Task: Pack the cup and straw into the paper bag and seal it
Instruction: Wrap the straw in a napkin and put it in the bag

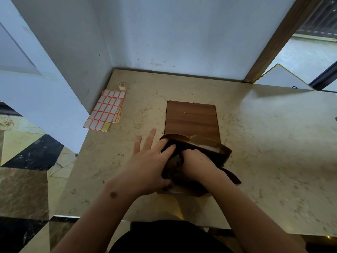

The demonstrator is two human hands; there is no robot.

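A brown paper bag [221, 152] stands on the marble counter, its mouth open toward me, with something white showing inside near the far rim. My left hand [147, 167] grips the bag's left side, thumb low on its near face and two fingers spread free above the counter. My right hand [197, 164] reaches down into the bag's mouth, its fingers hidden inside. The cup and the straw cannot be made out.
A wooden board [191, 118] lies flat just behind the bag. Sheets of orange-bordered label stickers [106, 111] and a small roll of tape [122, 85] sit at the counter's far left. Walls close the back and left; the counter's near edge [65, 215] is by my body.
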